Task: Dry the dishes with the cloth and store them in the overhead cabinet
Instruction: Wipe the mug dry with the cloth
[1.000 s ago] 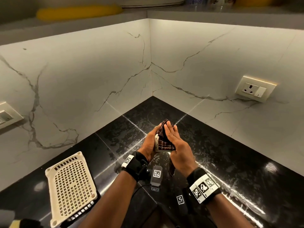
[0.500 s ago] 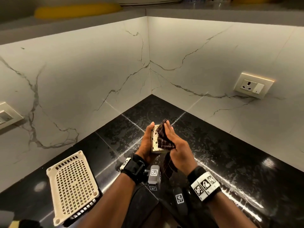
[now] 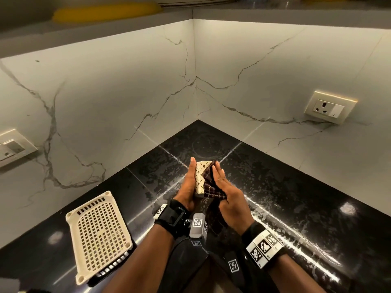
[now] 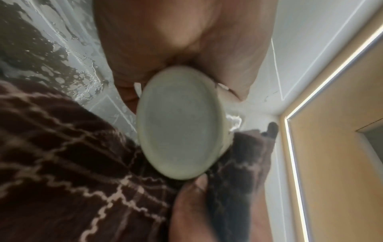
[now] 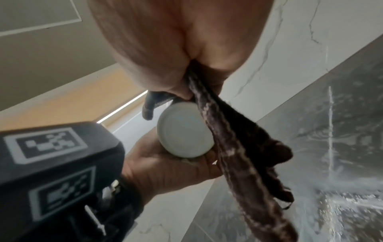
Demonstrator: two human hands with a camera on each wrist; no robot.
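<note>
Above the black counter, my left hand [image 3: 189, 185] grips a cream patterned cup [image 3: 200, 178] upright, thumb pointing up. My right hand [image 3: 227, 192] holds a dark brown checked cloth [image 3: 212, 188] and presses it against the cup's right side, fingers lying along it. The cloth's tail hangs down between my wrists. In the left wrist view the cup's plain round base [image 4: 180, 122] sits below my palm, with the cloth [image 4: 62, 163] beside it. The right wrist view shows the same base [image 5: 184, 131] in my left hand [image 5: 165, 168], and the cloth [image 5: 238, 155] trailing from my right palm.
A cream perforated basket [image 3: 97, 235] lies upside down on the wet black counter [image 3: 296, 197] to my left. Marble walls meet in a corner behind, with a socket [image 3: 330, 107] on the right wall and one [image 3: 12, 146] on the left. A yellow item [image 3: 105, 12] sits on the overhead shelf.
The cloth has slid off the cup's near side towards the right, so the cup's patterned wall now shows. Both hands stay together in the same spot.
</note>
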